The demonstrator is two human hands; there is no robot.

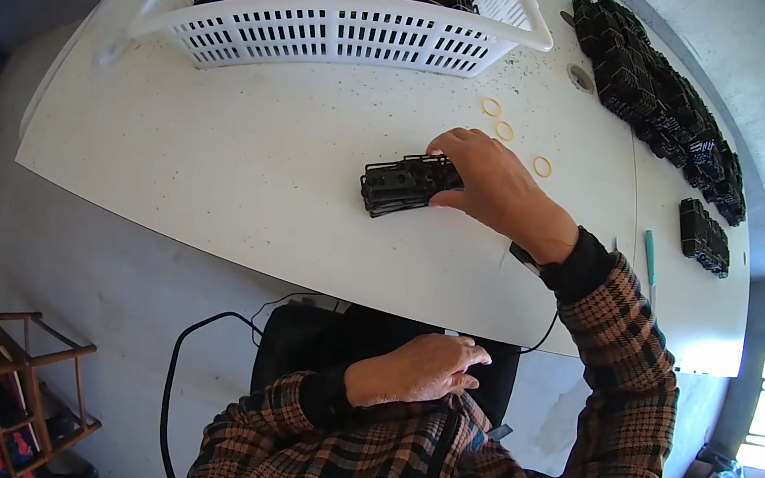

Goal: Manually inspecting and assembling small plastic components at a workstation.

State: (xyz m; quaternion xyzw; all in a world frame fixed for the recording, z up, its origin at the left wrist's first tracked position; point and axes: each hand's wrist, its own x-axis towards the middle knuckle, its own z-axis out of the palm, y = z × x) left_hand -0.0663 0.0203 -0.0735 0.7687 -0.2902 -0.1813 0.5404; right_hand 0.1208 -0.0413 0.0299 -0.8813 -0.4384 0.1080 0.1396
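My right hand reaches over the white table and grips one end of a bundle of black plastic frames. Its thumb is on the near side and the fingers curl over the far side. The other end of the bundle sticks out to the left, showing thin open bars and a solid dark face. My left hand is held low in front of my jacket, off the table's near edge. Its fingers are loosely bent and a little apart, with nothing seen in them. Beyond my right hand lie three yellow rubber bands.
A white slotted plastic basket full of black frames stands at the far left. Rows of similar bundles line the far right, with a separate bundle nearer. A teal-handled tool lies at right. Black cable loops below the table.
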